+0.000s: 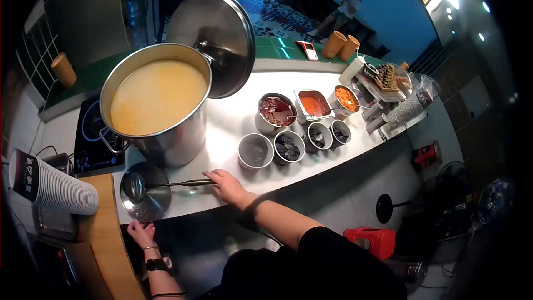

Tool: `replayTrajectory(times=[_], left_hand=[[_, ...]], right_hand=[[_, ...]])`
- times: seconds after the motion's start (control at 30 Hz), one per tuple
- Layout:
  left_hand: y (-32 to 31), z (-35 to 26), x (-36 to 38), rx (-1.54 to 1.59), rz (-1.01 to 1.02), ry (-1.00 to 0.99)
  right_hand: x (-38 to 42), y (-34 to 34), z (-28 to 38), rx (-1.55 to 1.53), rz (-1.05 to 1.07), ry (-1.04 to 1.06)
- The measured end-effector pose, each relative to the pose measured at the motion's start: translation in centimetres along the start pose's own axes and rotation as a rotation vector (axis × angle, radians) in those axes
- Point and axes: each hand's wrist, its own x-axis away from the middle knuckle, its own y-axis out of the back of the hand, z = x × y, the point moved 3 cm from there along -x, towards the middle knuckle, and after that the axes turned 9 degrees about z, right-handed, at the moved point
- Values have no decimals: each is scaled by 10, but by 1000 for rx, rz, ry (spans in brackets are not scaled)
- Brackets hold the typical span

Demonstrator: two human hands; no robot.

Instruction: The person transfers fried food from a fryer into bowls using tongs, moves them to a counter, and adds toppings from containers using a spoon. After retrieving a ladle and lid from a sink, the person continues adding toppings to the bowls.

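Observation:
My right hand (226, 186) is closed around the handle end of a ladle (186, 183), whose bowl rests over a round metal dish (151, 203) at the counter's left. Just below that dish's near edge is my left hand (142, 233), its fingers bent; whether they touch the rim I cannot tell. Behind the dish stands a large steel pot (172, 141) of yellowish broth, with a big metal lid (214, 22) upright beside it. An empty-looking cup (255, 153) and a cup with dark contents (289, 147) stand beyond my right hand.
Stacked cups (61, 186) lean at the left, near an induction cooker (91, 133). Along the counter (227, 116) are a red-sauce pot (276, 112), a square sauce tin (314, 104) and more cup stacks (408, 108). A red stool (372, 241) stands below. People are in the background.

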Motion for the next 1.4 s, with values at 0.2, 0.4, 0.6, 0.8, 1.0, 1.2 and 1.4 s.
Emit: replayTrajectory(times=[0.2, 0.4, 0.6, 0.8, 1.0, 1.2, 1.4], left_hand=[[17, 23, 44, 6, -41, 58], [-71, 87, 140, -208, 447, 236], [-241, 137, 221, -382, 820, 349], [-379, 175, 291, -392, 778, 317], [-466, 188, 345, -313, 751, 390], [-550, 201, 377, -190, 800, 570], [-608, 219, 385, 130, 672, 597]], right_hand=[[70, 56, -7, 26, 90, 73], [219, 153, -154, 146, -5, -397], [305, 314, -334, -562, -748, -858], [253, 436, -453, -1104, -822, -720], [222, 478, -508, -1198, -836, -479], [207, 509, -484, -752, -675, -414], [209, 534, -447, 377, -609, -52]])
